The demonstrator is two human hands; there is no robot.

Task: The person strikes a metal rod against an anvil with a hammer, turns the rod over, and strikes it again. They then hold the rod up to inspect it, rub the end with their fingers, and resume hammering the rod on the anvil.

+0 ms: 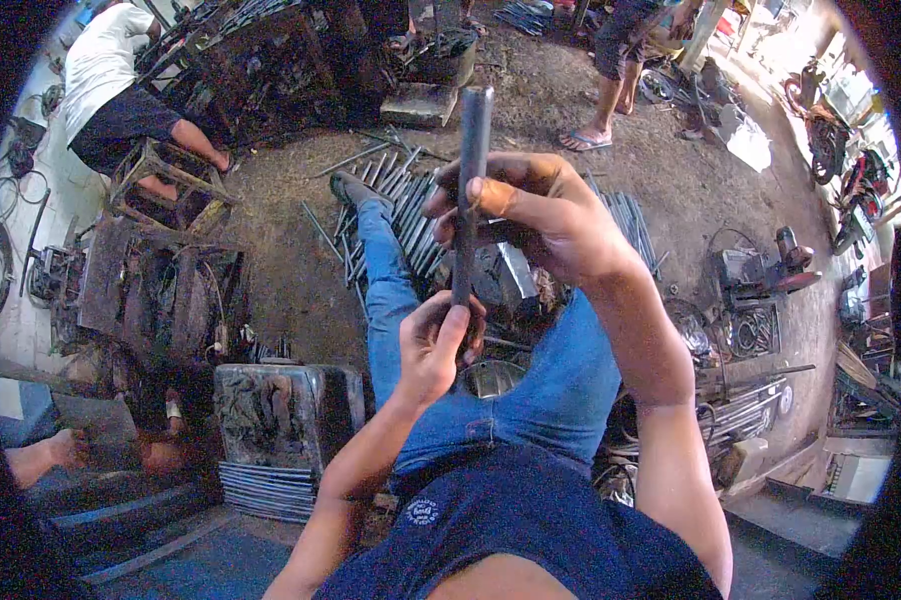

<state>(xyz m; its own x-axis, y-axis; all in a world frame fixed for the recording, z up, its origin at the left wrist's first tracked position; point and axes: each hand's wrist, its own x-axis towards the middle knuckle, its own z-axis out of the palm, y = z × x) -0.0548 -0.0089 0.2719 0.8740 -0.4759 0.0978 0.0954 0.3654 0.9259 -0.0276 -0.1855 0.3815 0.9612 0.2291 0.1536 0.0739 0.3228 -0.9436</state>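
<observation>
A dark metal pipe (477,130) stands nearly upright in front of my chest, its open end at the top. My left hand (434,350) is closed round its lower end. Higher up, my right hand (546,210) grips the same pipe between thumb and fingers, with an orange-brown wrap on the thumb. Behind the hands, a heap of metal rods (401,205) lies on the floor between and beyond my legs. A metal bowl-like piece (491,378) sits between my thighs, partly covered by my left hand.
Another pile of rods (631,225) lies beyond my right knee. To the right stands a cutting machine (786,260). A seat (291,400) with bundled rods is at my left. Two people are farther off, one by a metal-framed stool (171,185); another person's hand (68,448) shows at far left.
</observation>
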